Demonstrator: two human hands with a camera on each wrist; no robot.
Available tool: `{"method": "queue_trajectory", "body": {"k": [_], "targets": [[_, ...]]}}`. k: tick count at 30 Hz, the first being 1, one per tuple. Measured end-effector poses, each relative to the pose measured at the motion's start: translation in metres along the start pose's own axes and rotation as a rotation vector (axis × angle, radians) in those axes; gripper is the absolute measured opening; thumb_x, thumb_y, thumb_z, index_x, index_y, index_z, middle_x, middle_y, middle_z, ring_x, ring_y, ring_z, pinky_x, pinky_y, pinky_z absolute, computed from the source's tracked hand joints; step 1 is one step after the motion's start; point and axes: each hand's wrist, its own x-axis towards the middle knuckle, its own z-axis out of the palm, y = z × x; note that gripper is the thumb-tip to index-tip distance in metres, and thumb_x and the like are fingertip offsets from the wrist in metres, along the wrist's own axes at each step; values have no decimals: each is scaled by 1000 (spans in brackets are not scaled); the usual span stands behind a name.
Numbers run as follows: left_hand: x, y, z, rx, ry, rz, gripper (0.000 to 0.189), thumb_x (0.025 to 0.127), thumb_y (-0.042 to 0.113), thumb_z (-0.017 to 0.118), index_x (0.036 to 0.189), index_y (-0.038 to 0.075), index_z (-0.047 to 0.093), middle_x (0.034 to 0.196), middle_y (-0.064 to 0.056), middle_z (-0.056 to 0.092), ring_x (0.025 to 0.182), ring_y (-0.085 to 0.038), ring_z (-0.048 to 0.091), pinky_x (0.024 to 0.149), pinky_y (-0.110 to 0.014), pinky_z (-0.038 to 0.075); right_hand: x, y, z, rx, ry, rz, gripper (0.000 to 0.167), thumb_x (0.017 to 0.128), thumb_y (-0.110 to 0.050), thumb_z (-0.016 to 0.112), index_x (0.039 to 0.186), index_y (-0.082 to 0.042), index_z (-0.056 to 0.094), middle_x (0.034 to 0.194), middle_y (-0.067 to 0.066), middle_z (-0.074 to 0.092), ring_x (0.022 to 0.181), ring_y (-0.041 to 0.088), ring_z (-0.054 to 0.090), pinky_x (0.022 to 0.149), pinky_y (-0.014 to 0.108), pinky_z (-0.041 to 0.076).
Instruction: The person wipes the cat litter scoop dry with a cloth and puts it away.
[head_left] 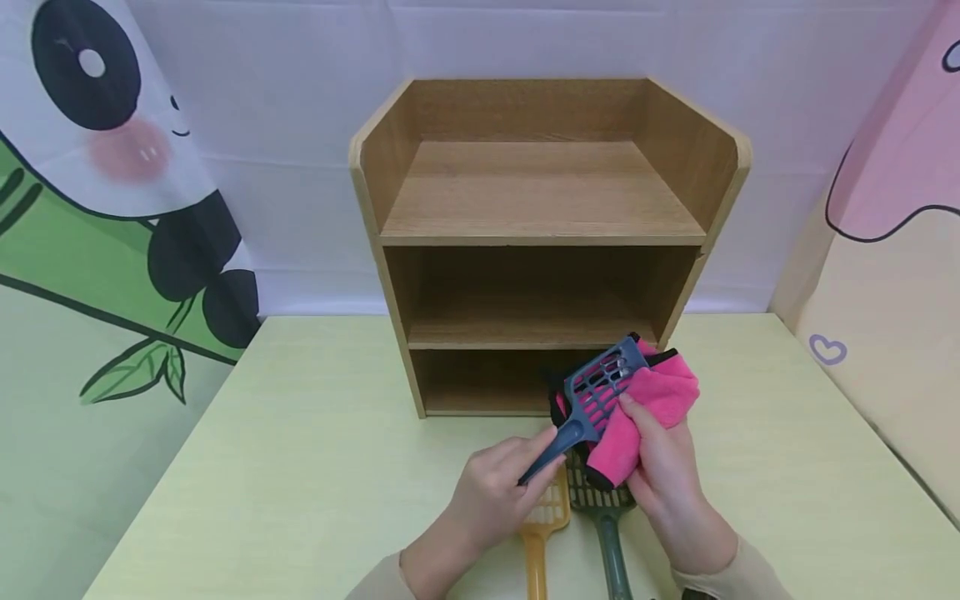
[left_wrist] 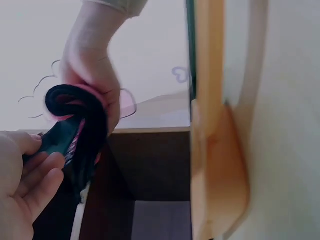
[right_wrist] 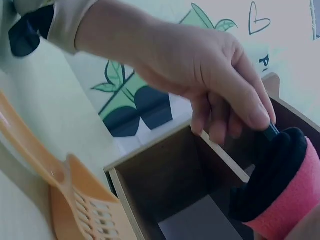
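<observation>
My left hand (head_left: 498, 479) pinches the handle of a blue litter scoop (head_left: 573, 429), whose slotted head points up and away. A pink cloth with black edging (head_left: 663, 392) is in my right hand (head_left: 671, 475), bunched behind and against the scoop's head, the thumb lying along its front. In the right wrist view, the folded cloth (right_wrist: 290, 195) wraps over the scoop and hides most of its head. Below the hands, a yellow-orange litter scoop (head_left: 536, 550) and a dark green litter scoop (head_left: 611, 550) lie side by side on the table, handles toward me.
A wooden shelf unit (head_left: 547, 239) with an open top and two lower compartments stands at the back of the pale table (head_left: 300, 467). The held scoop and cloth overlap its lower right corner. Printed cloth walls (head_left: 300, 150) rise behind and at both sides.
</observation>
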Motion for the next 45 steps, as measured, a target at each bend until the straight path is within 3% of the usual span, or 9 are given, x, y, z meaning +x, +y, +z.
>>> {"method": "queue_trajectory", "body": {"k": [3,7,10,17,24,31,36,41,45], "targets": [[4,-3,-6,-18,-31,-19,25,89,17,66,105,-2,70,76,-5,70,59,-6,60,56,-5,46,3,-3,-2,-15,37,-82,63,94,-23,58,144,-31,20,138,-5,37,127,15,41,92,25,51],[8,-8,-16,-71,-73,-93,26,84,15,72,104,-1,70,78,-5,72,60,-6,60,57,-6,46,5,-7,-4,-24,89,-172,60,93,-21,60,141,-28,24,132,-5,41,124,15,44,87,23,53],[8,-13,-22,-109,-70,-141,26,86,18,70,103,-1,70,81,-7,73,61,-8,61,55,-7,46,7,-11,-6,-21,121,-218,58,92,-21,61,139,-27,27,130,-5,43,123,15,45,84,21,53],[4,-21,-39,-142,-13,-251,26,82,16,74,102,-1,70,81,-10,71,59,-9,58,52,-9,45,6,-23,-14,18,189,-234,55,89,-20,66,132,-26,32,125,-7,43,121,13,43,81,19,54],[9,-28,-73,-152,35,-325,26,79,12,76,101,-1,70,79,-10,70,58,-7,53,50,-11,43,-1,-36,-19,9,150,-267,47,88,-15,66,126,-22,38,122,-4,46,117,15,46,79,20,54],[29,-31,-109,-108,95,-296,27,73,4,79,98,-3,71,74,-10,68,58,-6,51,48,-14,41,-4,-45,-25,-25,96,-277,45,89,-14,65,126,-21,40,122,-4,46,115,15,48,78,21,55],[49,-32,-131,-64,140,-254,29,80,20,77,98,-1,72,73,-7,67,61,-3,49,49,-14,37,-6,-47,-27,-45,72,-279,47,88,-15,66,126,-20,39,121,-4,47,114,14,49,77,21,55],[69,-32,-144,-23,189,-199,43,85,38,68,98,-3,72,75,-11,68,63,-3,51,53,-12,37,-8,-48,-26,-63,50,-278,46,89,-15,66,125,-21,38,120,-4,47,114,14,49,77,21,55],[84,-38,-148,41,224,-180,44,85,38,69,97,-5,72,77,-15,70,62,-7,52,56,-12,38,-9,-48,-26,-67,39,-282,44,89,-15,64,124,-21,38,120,-3,47,113,14,49,78,21,55]]}}
